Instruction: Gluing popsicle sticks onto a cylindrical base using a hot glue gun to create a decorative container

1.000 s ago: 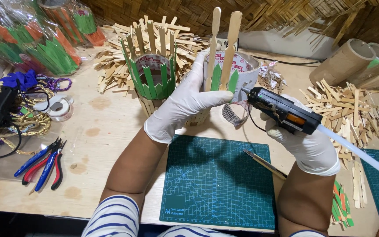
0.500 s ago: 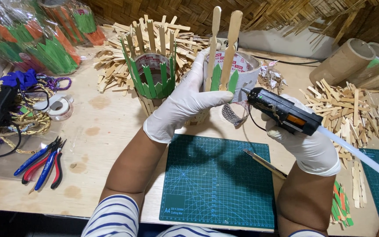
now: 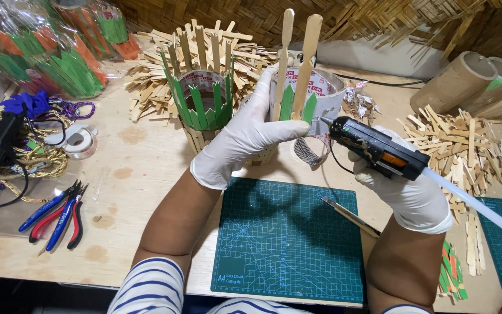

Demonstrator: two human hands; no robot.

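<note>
Nothing moved, left hand (image 3: 242, 136) holding tape roll (image 3: 326, 93)

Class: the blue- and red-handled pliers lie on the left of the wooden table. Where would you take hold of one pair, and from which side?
Grip the blue-handled pliers by the two handles, from above: they lie flat, handles toward the table edge, jaws pointing away.

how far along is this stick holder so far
Early. Done: two tall sticks and some green pieces stand on the tape roll in the left hand. In hand: the right hand aims the glue gun at that spot. Left: most of the roll is bare, unlike the ringed holder beside it.
</note>
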